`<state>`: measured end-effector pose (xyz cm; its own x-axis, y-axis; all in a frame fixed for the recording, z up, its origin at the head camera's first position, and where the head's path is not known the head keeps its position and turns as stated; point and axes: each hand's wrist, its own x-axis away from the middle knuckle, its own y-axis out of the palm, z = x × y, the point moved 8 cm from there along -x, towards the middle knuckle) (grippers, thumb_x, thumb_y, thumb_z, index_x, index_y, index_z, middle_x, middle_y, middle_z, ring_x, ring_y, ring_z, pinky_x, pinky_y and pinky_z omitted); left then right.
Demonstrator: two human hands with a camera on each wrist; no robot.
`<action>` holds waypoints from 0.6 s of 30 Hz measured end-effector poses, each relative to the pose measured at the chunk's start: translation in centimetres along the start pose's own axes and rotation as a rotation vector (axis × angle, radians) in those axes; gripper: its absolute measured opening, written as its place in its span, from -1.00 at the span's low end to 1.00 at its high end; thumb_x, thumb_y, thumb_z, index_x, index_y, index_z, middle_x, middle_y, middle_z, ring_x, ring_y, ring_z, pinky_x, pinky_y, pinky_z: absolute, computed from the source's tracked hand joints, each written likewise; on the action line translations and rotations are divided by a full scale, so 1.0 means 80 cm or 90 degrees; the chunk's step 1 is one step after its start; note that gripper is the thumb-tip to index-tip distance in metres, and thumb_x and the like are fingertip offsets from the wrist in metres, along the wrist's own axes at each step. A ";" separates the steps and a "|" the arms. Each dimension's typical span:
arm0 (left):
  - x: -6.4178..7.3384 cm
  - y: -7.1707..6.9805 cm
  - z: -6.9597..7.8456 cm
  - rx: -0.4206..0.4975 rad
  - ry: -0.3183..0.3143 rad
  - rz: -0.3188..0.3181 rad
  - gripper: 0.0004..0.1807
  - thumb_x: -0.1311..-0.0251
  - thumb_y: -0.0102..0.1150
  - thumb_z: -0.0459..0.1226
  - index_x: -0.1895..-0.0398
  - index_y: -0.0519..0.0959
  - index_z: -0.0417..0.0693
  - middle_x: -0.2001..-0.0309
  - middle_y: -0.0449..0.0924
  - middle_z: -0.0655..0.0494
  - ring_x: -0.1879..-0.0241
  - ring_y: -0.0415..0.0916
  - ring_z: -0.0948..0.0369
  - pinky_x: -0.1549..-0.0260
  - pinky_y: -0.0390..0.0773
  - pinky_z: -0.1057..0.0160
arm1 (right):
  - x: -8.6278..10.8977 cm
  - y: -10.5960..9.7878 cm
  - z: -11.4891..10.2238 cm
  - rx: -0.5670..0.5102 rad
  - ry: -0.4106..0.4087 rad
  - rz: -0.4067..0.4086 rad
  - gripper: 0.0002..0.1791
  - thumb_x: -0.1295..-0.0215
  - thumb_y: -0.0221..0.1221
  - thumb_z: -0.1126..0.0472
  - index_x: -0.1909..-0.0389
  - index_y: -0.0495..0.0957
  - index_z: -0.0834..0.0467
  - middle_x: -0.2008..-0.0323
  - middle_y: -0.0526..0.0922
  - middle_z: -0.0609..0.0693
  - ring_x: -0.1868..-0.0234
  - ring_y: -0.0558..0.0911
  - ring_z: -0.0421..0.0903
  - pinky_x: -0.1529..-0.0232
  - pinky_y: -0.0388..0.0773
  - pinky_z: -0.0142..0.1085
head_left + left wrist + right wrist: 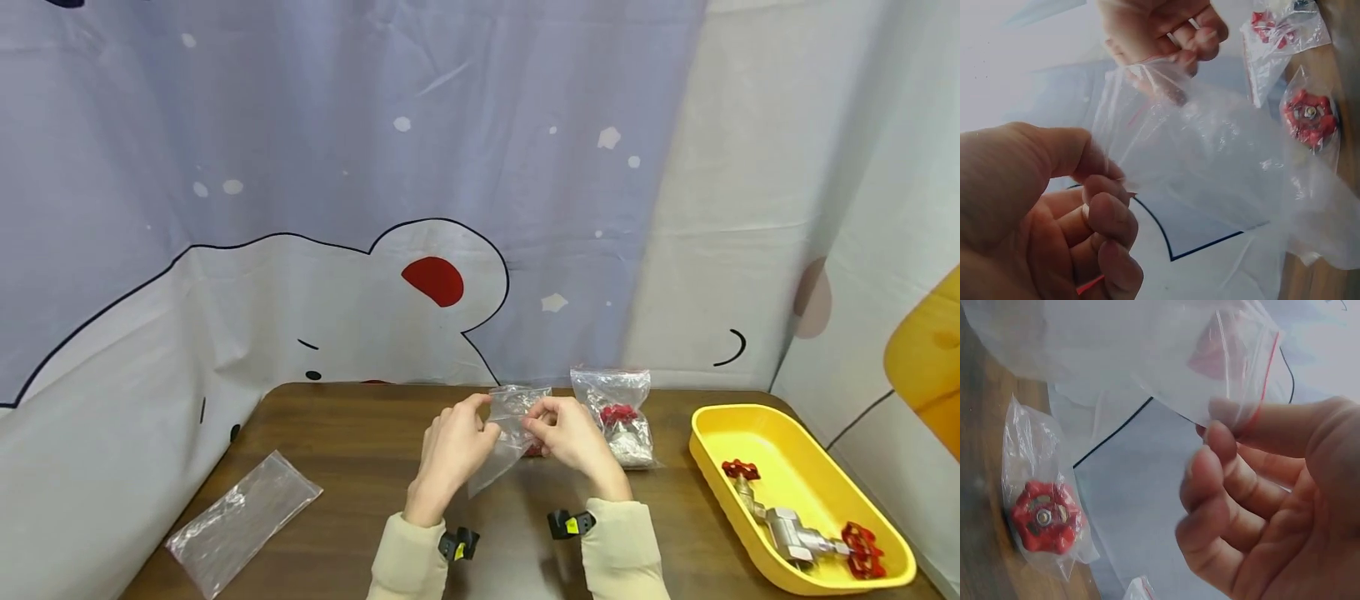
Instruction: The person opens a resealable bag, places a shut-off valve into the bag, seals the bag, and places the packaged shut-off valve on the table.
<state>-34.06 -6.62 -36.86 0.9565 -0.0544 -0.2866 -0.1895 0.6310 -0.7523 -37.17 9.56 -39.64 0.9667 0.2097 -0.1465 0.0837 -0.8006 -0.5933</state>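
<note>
Between both hands hangs a clear zip bag [1222, 150] with a red line along its mouth. My left hand [452, 443] pinches one side of the mouth between thumb and fingers. At the opposite side, my right hand [573, 435] pinches the bag's edge with thumb and forefinger. No item shows inside this bag. Behind it on the table stands a bagged valve, its red handwheel [1046, 517] visible through clear plastic; the hands and held bag partly cover it in the head view. Right of that is another bagged valve [628, 429] with a red handwheel.
A flat clear bag [243, 521] lies on the brown table [337, 450] at the left. At the right stands a yellow tray [772, 437], holding a brass-coloured valve [742, 483] and a silver valve [791, 533] with red handwheels. A printed curtain [315, 167] hangs behind the table.
</note>
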 end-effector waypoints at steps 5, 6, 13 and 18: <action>0.003 0.001 0.006 -0.012 0.039 -0.039 -0.53 0.03 0.23 -0.31 -0.07 0.61 -0.01 0.75 0.29 0.33 0.76 0.18 0.33 0.77 0.19 0.26 | 0.001 -0.002 0.009 -0.001 0.023 -0.020 -0.91 -0.19 0.32 0.32 0.46 0.62 0.11 0.63 0.62 -0.02 0.68 0.58 -0.11 0.63 0.44 -0.28; 0.003 0.002 0.008 -0.015 0.049 -0.050 -0.53 0.03 0.23 -0.31 -0.06 0.61 -0.01 0.74 0.29 0.32 0.76 0.18 0.34 0.77 0.19 0.26 | 0.002 -0.002 0.010 0.002 0.025 -0.020 -0.90 -0.18 0.32 0.32 0.47 0.62 0.11 0.63 0.62 -0.02 0.68 0.57 -0.13 0.62 0.44 -0.28; 0.010 0.003 0.023 0.012 0.113 -0.106 -0.60 -0.03 0.16 -0.35 -0.01 0.63 -0.02 0.75 0.22 0.35 0.77 0.06 0.38 0.75 0.07 0.34 | 0.003 -0.002 0.010 -0.031 0.016 -0.033 -0.95 -0.21 0.28 0.35 0.43 0.63 0.20 0.63 0.64 -0.03 0.62 0.64 -0.03 0.57 0.53 -0.23; 0.005 -0.005 0.017 0.102 0.139 -0.118 -0.76 -0.32 0.13 -0.25 -0.01 0.63 -0.03 0.68 0.40 0.31 0.74 0.27 0.39 0.72 0.25 0.35 | 0.004 -0.007 0.001 -0.057 -0.015 -0.045 -0.93 -0.23 0.29 0.33 0.40 0.64 0.25 0.58 0.64 -0.01 0.57 0.65 0.05 0.51 0.58 -0.17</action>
<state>-33.27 -5.84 -35.87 0.8980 -0.3339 -0.2865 0.0379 0.7074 -0.7058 -36.91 10.16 -39.43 0.9518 0.2797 -0.1261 0.1737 -0.8300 -0.5300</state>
